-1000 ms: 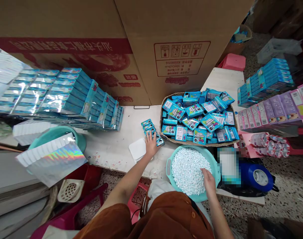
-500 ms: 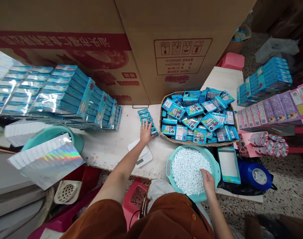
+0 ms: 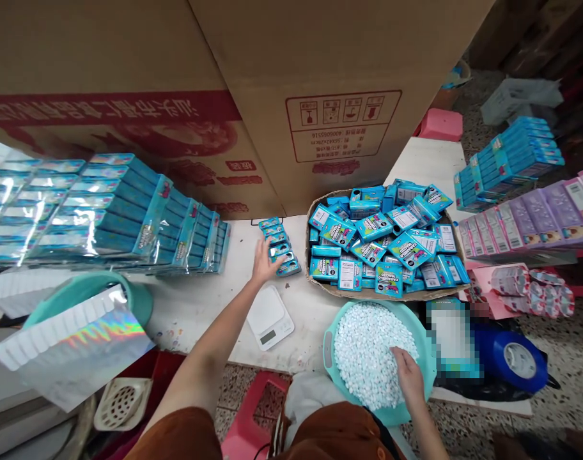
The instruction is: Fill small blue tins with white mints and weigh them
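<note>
Lying at 1 o'clock from the left hand (image 3: 263, 263), the short row of blue packets (image 3: 276, 245) runs roughly 12 to 6 beside the basket (image 3: 307, 255), far nearer that hand than the right. The left hand stands open, fingers spread wide, tips at the row's edge. The right hand (image 3: 409, 374) sits in white pellets (image 3: 363, 358) in a teal bowl (image 3: 328, 358); whether it holds any cannot be told.

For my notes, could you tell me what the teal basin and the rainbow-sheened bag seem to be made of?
The teal basin looks like moulded plastic, smooth, from its even colour and rounded rim. The bag seems metallised plastic film, glossy, from its rainbow sheen.
</note>
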Tool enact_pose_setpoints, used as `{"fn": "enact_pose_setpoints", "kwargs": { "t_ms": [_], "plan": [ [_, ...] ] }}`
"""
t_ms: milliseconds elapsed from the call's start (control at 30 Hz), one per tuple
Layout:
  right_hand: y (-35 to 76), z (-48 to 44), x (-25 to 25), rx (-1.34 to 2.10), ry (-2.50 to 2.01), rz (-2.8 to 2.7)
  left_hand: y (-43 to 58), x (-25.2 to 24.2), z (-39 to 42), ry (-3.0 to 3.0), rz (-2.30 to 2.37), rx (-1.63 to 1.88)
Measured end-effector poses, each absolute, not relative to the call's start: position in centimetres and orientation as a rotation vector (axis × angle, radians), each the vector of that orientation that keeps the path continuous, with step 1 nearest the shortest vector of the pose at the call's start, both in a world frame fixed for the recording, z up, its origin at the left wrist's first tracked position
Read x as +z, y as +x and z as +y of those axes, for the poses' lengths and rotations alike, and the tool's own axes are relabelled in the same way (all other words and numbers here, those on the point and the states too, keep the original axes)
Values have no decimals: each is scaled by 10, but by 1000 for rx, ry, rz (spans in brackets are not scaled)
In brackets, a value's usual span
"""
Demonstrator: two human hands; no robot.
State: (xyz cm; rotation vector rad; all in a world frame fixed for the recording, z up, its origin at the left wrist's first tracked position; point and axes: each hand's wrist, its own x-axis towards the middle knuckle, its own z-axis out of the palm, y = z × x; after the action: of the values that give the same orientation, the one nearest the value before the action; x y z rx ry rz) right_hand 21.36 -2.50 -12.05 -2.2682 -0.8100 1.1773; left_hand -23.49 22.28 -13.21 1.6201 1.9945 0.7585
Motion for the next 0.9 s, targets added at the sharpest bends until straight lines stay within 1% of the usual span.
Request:
{"fn": "enact_pose_setpoints", "kwargs": {
  "t_ms": [67,167,267,367,500,633,800,900],
  "plan": [
    [213,-23,-121,1188,-2273,-808,-242,-133,240,1217,2103,1029],
    [213,-22,-120,1213,-2302,-817,-247,-139,272,688,2052,1199],
    [213,-24,-118,1220,-2342,-806,-248,-150,294,408,1735,1233],
    [213,-26,-118,1194,-2386,-763,-244,-160,299,174,1355,1207],
    [208,-28,-118,1180,-2415,-747,-234,-165,298,87,1140,1149],
    [204,-25,-119,1174,-2394,-782,-213,-166,308,102,1051,1113],
    [201,-18,-117,1169,-2407,-827,-192,-167,323,114,1062,1258],
    [199,-15,-112,1154,-2406,-845,-199,-166,324,234,1126,1341]
  ]
}}
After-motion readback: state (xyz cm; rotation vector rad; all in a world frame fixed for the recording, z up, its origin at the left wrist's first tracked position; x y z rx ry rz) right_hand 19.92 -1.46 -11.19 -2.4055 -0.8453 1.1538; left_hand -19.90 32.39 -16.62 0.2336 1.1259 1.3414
